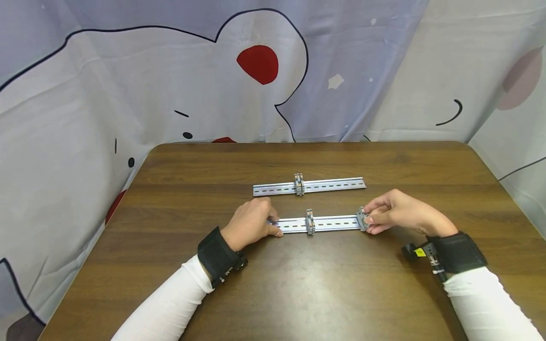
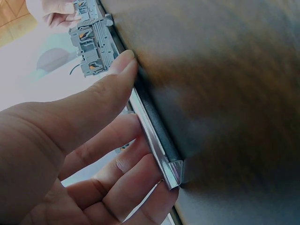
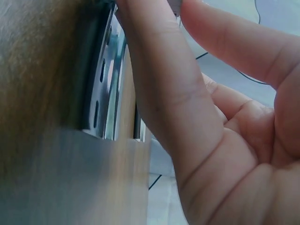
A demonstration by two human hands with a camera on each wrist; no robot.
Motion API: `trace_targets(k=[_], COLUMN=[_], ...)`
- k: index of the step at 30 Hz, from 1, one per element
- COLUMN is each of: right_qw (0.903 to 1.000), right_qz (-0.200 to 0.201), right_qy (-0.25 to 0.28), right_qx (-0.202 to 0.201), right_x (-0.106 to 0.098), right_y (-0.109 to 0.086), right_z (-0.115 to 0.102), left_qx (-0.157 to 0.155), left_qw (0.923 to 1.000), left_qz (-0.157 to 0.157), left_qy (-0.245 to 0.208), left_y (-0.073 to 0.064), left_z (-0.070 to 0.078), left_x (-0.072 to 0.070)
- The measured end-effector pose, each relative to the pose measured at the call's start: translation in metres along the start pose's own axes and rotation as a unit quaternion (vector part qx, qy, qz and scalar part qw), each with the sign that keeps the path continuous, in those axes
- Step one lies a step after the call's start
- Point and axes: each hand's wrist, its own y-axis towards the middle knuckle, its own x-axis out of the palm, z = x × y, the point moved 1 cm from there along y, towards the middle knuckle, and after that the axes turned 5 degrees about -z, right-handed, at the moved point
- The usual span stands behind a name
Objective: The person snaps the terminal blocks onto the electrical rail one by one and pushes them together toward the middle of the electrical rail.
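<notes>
My left hand [image 1: 250, 223] grips the left end of the nearer slotted metal DIN rail [image 1: 334, 223], its thumb along the near edge and its fingers on the far side. Grey terminal blocks [image 1: 310, 222] stand upright across the middle of this rail. Toward the rail's right end, my right hand [image 1: 403, 214] pinches another grey terminal block [image 1: 362, 219] between thumb and fingers, right at the rail. In the right wrist view the fingers hide most of that block, while the slotted rail end [image 3: 100, 93] shows beside them.
Behind the nearer rail lies a second DIN rail [image 1: 334, 184], roughly parallel, with grey terminal blocks [image 1: 299, 184] clipped near its middle. Both rails lie on a brown wooden table [image 1: 320, 293]. A printed curtain [image 1: 170, 80] hangs behind the table's far edge.
</notes>
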Motion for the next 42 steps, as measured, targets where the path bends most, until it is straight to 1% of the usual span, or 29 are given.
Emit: trace_targets(k=[15,22,31,42], right_qw=[0.9997,0.9997,0.9997,0.9995], right_qz=[0.007,0.005,0.005,-0.004], right_qy=[0.021,0.013,0.009,0.022], right_qx=[-0.012,-0.021,-0.023,-0.021], right_x=[0.012,0.016,0.019,0.028], right_y=[0.009,0.012,0.018,0.031], right_z=[0.0,-0.001,-0.001,-0.004], left_qx=[-0.002,-0.001,-0.002,0.003], left_qw=[1.0,1.0,1.0,1.0], left_qz=[0.001,-0.003,-0.004,-0.002], left_qy=[0.004,0.007,0.005,0.002], left_y=[0.001,0.001,0.001,0.0], left_z=[-0.001,0.0,0.0,0.0], left_x=[0.001,0.0,-0.001,0.0])
